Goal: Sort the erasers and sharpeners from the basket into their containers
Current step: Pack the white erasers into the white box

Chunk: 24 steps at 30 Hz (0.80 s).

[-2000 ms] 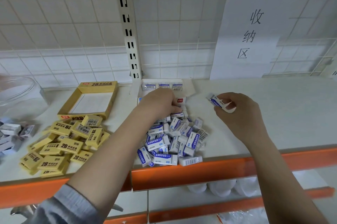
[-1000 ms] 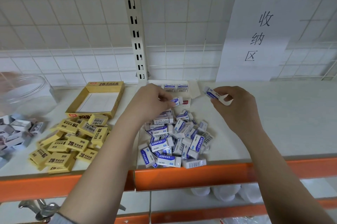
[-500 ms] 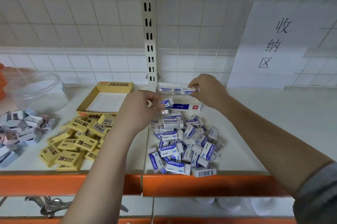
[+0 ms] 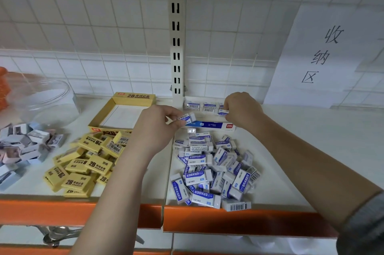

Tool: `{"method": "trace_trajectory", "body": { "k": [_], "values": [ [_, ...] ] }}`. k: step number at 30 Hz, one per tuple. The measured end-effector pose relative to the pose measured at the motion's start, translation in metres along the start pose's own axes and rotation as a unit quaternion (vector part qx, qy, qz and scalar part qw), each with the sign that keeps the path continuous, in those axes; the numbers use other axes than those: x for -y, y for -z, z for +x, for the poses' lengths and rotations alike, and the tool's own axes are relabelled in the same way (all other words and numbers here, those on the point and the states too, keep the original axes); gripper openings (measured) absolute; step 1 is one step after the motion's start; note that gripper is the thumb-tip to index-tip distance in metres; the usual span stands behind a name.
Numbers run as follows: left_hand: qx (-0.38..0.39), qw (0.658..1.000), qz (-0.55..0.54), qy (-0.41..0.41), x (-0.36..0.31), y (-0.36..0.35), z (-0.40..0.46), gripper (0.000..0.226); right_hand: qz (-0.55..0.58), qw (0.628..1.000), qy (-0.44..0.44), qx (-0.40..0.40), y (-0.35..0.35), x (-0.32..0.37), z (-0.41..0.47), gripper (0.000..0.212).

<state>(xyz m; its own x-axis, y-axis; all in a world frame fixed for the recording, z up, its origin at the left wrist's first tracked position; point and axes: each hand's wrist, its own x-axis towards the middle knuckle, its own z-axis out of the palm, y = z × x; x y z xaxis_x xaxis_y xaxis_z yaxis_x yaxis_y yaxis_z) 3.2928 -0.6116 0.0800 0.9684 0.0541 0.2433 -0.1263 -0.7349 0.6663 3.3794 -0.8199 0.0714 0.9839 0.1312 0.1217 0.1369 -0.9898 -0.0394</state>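
your left hand [image 4: 160, 128] pinches one white-and-blue eraser [image 4: 187, 118] between thumb and fingertips, holding it up just left of the white eraser box [image 4: 209, 125] at the far side of the shelf [image 4: 311, 150]. your right hand [image 4: 242, 110] is curled over the right end of that box, fingers bent down onto an eraser in the box [image 4: 223, 112]; its fingertips are hidden, so you cannot tell exactly how they close on it. a row of erasers [image 4: 201, 106] stands along the far wall of the box, labels facing you.

near you, in front of the box, lies the loose pile of white-and-blue erasers [image 4: 214, 171], spreading down to the orange front edge [image 4: 228, 221] of the shelf. to its left sits the heap of yellow 2b erasers [image 4: 83, 165], and beyond that the open yellow 2b box [image 4: 122, 113], its floor showing white. further left a pile of small grey and pastel sharpeners [image 4: 18, 148] lies in front of a clear plastic jar [image 4: 43, 103]. something orange [image 4: 3, 88] shows at the far left edge, too cut off to name.

a slotted upright [image 4: 176, 36] rises behind the boxes against the white grid wall, and a paper sign [image 4: 324, 57] with handwritten characters hangs at the right.
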Motion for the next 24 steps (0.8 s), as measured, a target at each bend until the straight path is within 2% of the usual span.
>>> {"method": "trace_trajectory", "body": {
  "k": [7,10,17,20,24],
  "values": [
    [0.000,1.000,-0.008,0.009,0.002,0.000,0.000,0.018,0.030,0.999,-0.010,0.003,-0.006,0.001,0.004,0.019],
    [-0.001,1.000,-0.011,0.009,0.002,0.000,-0.001,0.017,0.048,0.999,-0.006,0.011,-0.003,0.000,0.007,0.024],
    [0.001,1.000,-0.013,0.002,0.003,0.003,-0.002,0.015,0.059,0.998,0.013,0.026,0.001,-0.005,0.010,0.014],
    [0.004,1.000,-0.010,-0.002,0.001,0.005,0.001,0.018,0.107,0.994,0.021,0.004,0.005,-0.009,0.006,0.013],
    [0.016,0.999,-0.028,0.003,-0.002,0.006,0.008,0.017,0.197,0.978,0.004,-0.070,0.012,-0.014,-0.011,0.008]
  ]
}}
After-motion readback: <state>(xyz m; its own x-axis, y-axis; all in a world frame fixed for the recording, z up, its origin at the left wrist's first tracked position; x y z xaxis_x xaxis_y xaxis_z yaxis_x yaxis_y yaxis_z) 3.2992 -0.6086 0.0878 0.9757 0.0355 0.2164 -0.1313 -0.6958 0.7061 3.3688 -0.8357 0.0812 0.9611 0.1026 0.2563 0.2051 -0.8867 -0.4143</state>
